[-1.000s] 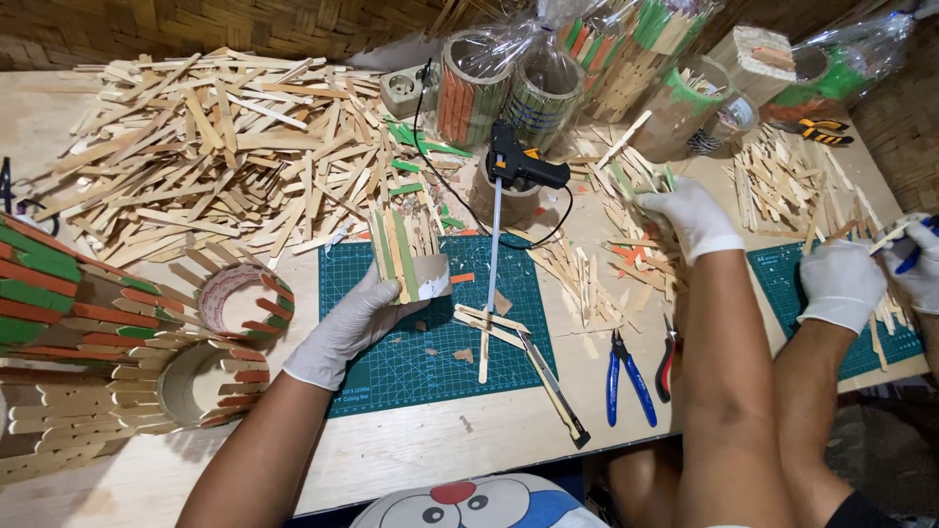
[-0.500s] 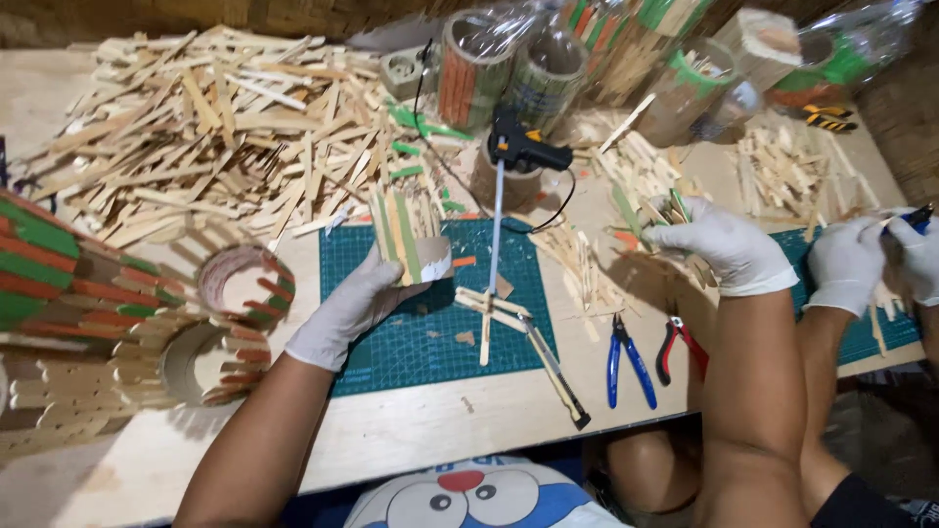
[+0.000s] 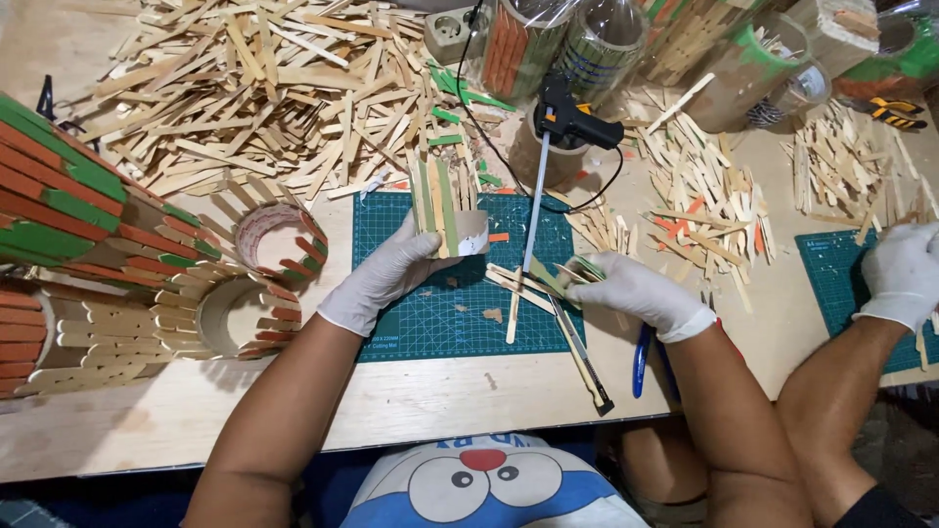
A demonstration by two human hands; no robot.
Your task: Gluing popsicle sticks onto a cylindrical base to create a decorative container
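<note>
- Left hand [image 3: 386, 274], white glove, is clamped around a small cardboard ring [image 3: 452, 220] w/ wood and green sticks glued upright on it. It's held above the green cutting mat [image 3: 430, 323], stick side facing up, prob so the bare part stays reachable.
- Right hand [image 3: 636, 291], also gloved, fingers pinched together on a thin greenish stick [image 3: 587, 267] right at the mat's right edge. Can't tell if it's one stick or two, glove hides the ends.
- Glue gun [image 3: 572, 122] is propped on a cup behind the mat w/ a long glue stick [image 3: 528, 230] trailing down toward the hands, so close to grab.
- Big heap of plain sticks [image 3: 254, 88] at upper left, sorted smaller stacks [image 3: 699, 191] to the right, within reach.
- Finished stick-covered rings [image 3: 279, 240] parked left, out of the way.
- Blue-handled pliers [image 3: 641, 357] lie by the right wrist.
- Another person's gloved hand [image 3: 905, 274] works on a second mat at far right.
</note>
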